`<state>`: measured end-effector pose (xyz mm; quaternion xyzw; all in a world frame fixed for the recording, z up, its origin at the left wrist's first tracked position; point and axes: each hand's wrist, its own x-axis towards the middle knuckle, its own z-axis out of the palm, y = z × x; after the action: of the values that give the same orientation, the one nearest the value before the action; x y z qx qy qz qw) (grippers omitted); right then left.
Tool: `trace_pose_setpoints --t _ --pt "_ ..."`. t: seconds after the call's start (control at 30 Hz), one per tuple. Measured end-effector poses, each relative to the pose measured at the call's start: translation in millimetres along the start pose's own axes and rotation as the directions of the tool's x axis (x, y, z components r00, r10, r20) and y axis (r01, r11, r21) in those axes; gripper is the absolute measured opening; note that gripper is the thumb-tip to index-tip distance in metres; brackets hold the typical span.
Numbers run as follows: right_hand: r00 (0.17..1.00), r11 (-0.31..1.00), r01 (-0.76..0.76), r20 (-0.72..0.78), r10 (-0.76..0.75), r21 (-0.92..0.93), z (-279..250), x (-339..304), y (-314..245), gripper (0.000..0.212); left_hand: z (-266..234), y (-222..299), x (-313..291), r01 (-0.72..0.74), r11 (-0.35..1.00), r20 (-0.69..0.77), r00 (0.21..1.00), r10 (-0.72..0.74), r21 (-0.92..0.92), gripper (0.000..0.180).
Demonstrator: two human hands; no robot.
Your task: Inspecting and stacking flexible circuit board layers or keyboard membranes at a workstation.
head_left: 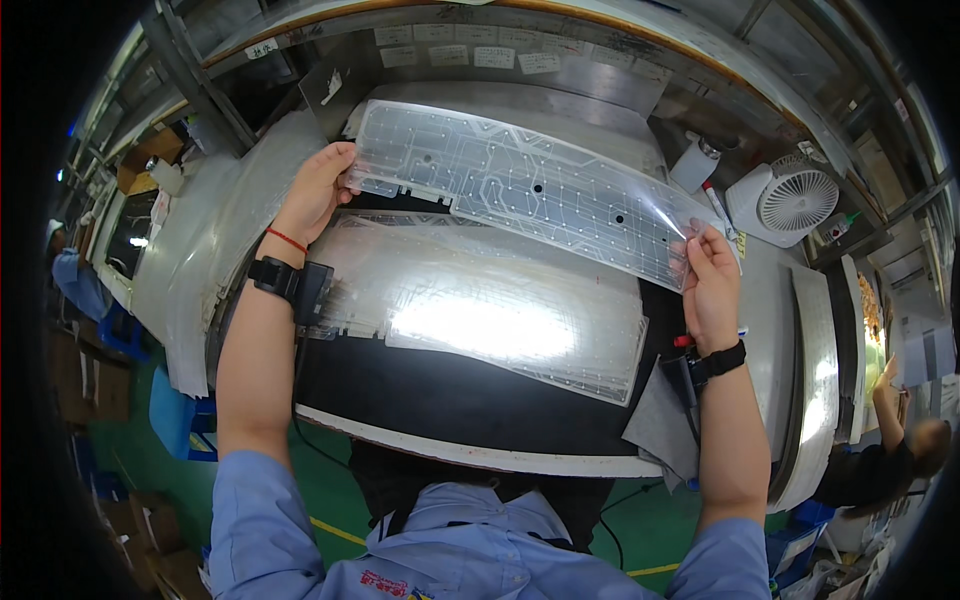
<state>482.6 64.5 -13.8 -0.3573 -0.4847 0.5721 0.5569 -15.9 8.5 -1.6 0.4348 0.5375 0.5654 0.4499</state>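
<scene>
Head view, starting at the left: big clear sheets [175, 265] lie heaped on the table's left side, outside the left forearm. Next comes the left hand [318, 190], with a red string [287, 240] and a black strap [272, 278] at its wrist; it pinches the left end of a long clear sheet [500, 185] between thumb and fingers. This sheet, printed with pale lines and dots and marked with a few dark round spots, spans the gap between the hands. Its long axis runs crosswise to the body, slanting so that the left end sits farther away and the right end closer.

Below it in the view, on the body side, a pile of similar sheets [430, 270] lies on a black mat [410, 385], shining with glare. The pile's long axis slants much the same way, so the two run nearly parallel. The left hand appears nearer to the pile, just off its far left corner; how high the held sheet hangs, I cannot tell.

The right hand [712, 275] grips the other end, thumb on top, beyond the pile's right edge. Past it stand a bottle [695, 165] and a white fan [785, 200], with a grey cloth [665, 420] near the right forearm and curved sheets [812, 390] farther right.
</scene>
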Motion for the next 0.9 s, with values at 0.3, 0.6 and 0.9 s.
trace_pose_setpoints --t 0.3,0.6,0.9 --pt "0.997 0.999 0.031 -0.07 -0.029 0.034 4 -3 -5 0.025 57 10 -24 0.062 0.773 0.214 0.972 0.096 -0.632 0.067" --pt "0.993 0.994 0.109 -0.034 -0.109 0.018 17 -9 -6 0.024 92 5 -47 -0.015 0.912 0.245 0.961 0.126 -0.411 0.041" --pt "0.985 0.986 0.166 -0.04 -0.167 -0.023 20 -13 -7 0.024 93 12 -49 0.08 0.958 0.2 0.98 -0.024 -0.277 0.019"
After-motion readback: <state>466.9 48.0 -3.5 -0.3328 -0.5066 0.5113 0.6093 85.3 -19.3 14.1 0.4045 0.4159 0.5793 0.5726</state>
